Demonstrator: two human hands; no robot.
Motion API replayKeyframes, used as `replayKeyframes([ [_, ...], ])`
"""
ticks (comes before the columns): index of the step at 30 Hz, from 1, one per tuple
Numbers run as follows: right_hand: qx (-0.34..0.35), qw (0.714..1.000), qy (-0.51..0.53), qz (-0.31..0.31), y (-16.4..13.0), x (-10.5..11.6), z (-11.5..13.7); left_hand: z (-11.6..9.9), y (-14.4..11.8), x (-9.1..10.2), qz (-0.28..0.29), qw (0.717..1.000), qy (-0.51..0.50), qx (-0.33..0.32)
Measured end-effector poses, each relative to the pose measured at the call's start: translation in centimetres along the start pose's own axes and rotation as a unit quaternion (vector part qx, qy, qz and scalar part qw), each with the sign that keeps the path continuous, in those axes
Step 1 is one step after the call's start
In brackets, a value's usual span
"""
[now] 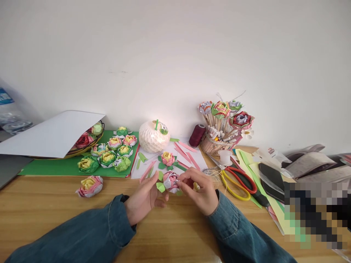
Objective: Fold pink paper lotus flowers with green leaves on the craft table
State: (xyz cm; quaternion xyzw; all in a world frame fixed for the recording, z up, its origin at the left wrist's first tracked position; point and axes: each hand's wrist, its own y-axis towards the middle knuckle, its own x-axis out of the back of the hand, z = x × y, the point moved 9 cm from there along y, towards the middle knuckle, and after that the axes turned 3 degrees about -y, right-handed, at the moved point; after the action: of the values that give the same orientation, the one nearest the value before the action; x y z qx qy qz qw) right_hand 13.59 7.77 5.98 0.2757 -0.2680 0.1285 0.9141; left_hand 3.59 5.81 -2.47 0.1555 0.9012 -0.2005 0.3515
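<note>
Item held: one folded paper flower (170,180), pink and white with green leaf tabs, raised just above the wooden table (55,204) near its middle; the left hand (144,199) cups it from below and the left with fingers curled loosely about it, and the right hand (199,191) pinches its right edge between thumb and fingertips. Containers: a round woven tray (87,148) at left, holding red and green paper flowers and largely covered by a tilted white card sheet (55,133), so its full contents cannot be counted; a small basket (215,146) at right, packed with wooden sticks and rolled paper, from which stemmed paper flowers (225,111) stand upright. Loose stock: a cluster of yellow-centred flowers (109,155) on a green sheet (55,166); one pink and yellow flower (90,185) lying apart on bare wood; a finished flower (168,159) among pink paper strips (186,153) on white paper just behind the hands; a white netted ball (153,137); a dark red thread spool (197,135); scissors with red and yellow handles (238,180) to the right. Obscured: the lower right corner is pixelated; the packets at the far right and the plastic-wrapped object at the far left are cut off and unidentifiable.
</note>
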Motion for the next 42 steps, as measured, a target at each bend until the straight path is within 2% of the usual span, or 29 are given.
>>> replayKeyframes([
  [3, -0.055, 0.997, 0.054, -0.023, 0.1, 0.4, -1.0, -0.4, 0.1, -0.2, 0.012, 0.999, 0.040, -0.019],
  [7, -0.151, 0.970, 0.188, -0.038, -0.4, -0.1, -2.8, -1.4, 0.1, -0.7, 0.045, 0.989, 0.096, -0.104],
  [10, -0.186, 0.951, 0.246, -0.014, -0.8, -1.3, -3.1, -1.3, 0.1, -1.1, 0.070, 0.980, 0.127, -0.135],
  [12, -0.191, 0.945, 0.265, 0.011, -1.0, -2.2, -2.9, -1.5, 0.1, -0.8, 0.045, 0.981, 0.118, -0.145],
  [16, -0.167, 0.952, 0.258, 0.012, -1.0, -2.3, -2.5, -2.0, -0.3, -0.4, -0.010, 0.984, 0.101, -0.146],
  [21, -0.068, 0.992, 0.103, -0.037, -1.0, -0.2, -0.4, -2.0, -0.4, 0.0, -0.033, 0.987, 0.081, -0.137],
  [24, -0.005, 0.999, 0.035, -0.041, -1.1, 0.4, 1.4, -1.4, -0.3, 0.8, -0.053, 0.989, 0.078, -0.118],
  [26, 0.008, 0.999, 0.022, -0.033, -1.1, 0.4, 1.9, -1.2, -0.3, 1.1, -0.063, 0.989, 0.080, -0.109],
  [33, 0.034, 0.998, 0.023, -0.047, -1.2, 0.5, 1.9, -0.8, -0.2, 1.0, -0.065, 0.993, 0.022, -0.093],
  [42, 0.001, 0.999, 0.029, -0.014, -0.9, -0.4, 1.0, -0.5, -0.3, -0.9, 0.034, 0.997, -0.015, -0.061],
])
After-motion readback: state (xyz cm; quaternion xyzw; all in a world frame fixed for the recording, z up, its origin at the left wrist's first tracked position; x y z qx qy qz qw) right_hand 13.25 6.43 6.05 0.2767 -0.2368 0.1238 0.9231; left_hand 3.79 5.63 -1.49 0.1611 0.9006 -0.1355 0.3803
